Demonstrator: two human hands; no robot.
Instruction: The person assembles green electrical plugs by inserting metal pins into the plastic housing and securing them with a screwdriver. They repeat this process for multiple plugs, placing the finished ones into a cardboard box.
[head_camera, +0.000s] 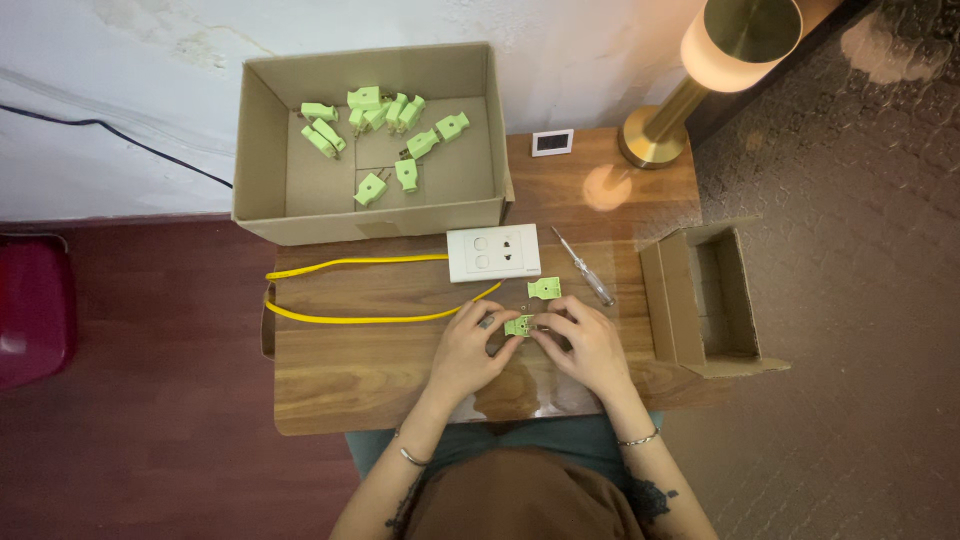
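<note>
Both hands down at the near middle of the table (330, 385), pinching one small green plug half (519, 325) between them: left hand (470, 350) with fingertips closed on its left edge, right hand (590, 345) closed on the right edge, rest of the fingers curled in. Other half, the cover (544, 288), lying loose just beyond the hands, close to the yellow wire (350, 318) where it runs up toward the white socket (493, 253). Screwdriver (583, 266) parked to the right of the socket, pointing diagonally. Biggest worry, guessing here: tiny bits. Looks like a couple of specks near the cover, maybe screws, too small to tell, and on a glossy top like that, one nudge from a wrist and off the near edge onto the floor. Same for the cover itself, sitting right in the sweep path of the right hand when reaching for the screwdriver. Also, a two-hand pinch on something that small means a slip could flick it away, or pop the metal contacts out of their seats. Wire loop hanging off the left edge could snag and drag the socket. Big box (262, 140) of spare plugs (370, 188) at the far left, small box (678, 300) at the right edge tipped on its side, looking a bit precarious there. Lamp (700, 70) glare on the wood not helping with spotting dropped screws either.
</note>
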